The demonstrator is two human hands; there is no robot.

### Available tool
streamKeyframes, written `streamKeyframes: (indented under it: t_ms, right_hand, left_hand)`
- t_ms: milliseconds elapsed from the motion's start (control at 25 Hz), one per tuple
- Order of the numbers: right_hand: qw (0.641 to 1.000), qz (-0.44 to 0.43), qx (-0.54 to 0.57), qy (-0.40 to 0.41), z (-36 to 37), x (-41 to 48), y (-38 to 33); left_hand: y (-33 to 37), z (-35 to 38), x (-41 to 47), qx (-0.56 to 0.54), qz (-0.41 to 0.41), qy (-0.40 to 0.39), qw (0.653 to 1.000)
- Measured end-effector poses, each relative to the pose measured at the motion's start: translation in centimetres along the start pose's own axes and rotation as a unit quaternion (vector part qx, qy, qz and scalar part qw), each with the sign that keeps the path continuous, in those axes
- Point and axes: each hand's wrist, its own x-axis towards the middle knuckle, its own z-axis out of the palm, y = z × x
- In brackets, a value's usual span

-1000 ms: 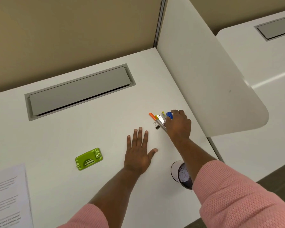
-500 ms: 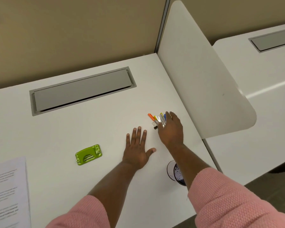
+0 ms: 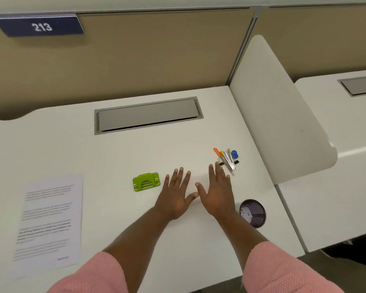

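My left hand lies flat on the white desk, fingers straight and spread. Beside it my right hand also lies flat with straight fingers, thumbs nearly touching. Neither hand holds anything. Just beyond my right fingertips sits a small bunch of stationery: orange, yellow and blue-capped pens or markers, a clear ruler-like piece and black binder clips. A green hole punch sits left of my left hand. A dark mesh cup with white bits inside stands right of my right wrist.
A printed sheet of paper lies at the desk's left. A grey cable hatch is set into the desk at the back. A white divider panel rises along the right edge. A sign reading 213 hangs on the beige partition.
My right hand let go of the stationery bunch and drew back to lie flat beside my left hand. The camera tilted up and back, showing more of the desk.
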Motion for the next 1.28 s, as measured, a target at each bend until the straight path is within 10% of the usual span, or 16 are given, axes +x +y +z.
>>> streamKeyframes:
  t_ms: [1280]
  right_hand:
    - [0.954,-0.288,-0.054,-0.062,9.2,-6.0,-20.0]
  left_hand:
    - [-15.2,-3.7,-21.6,-0.014,-0.261,0.116,0.958]
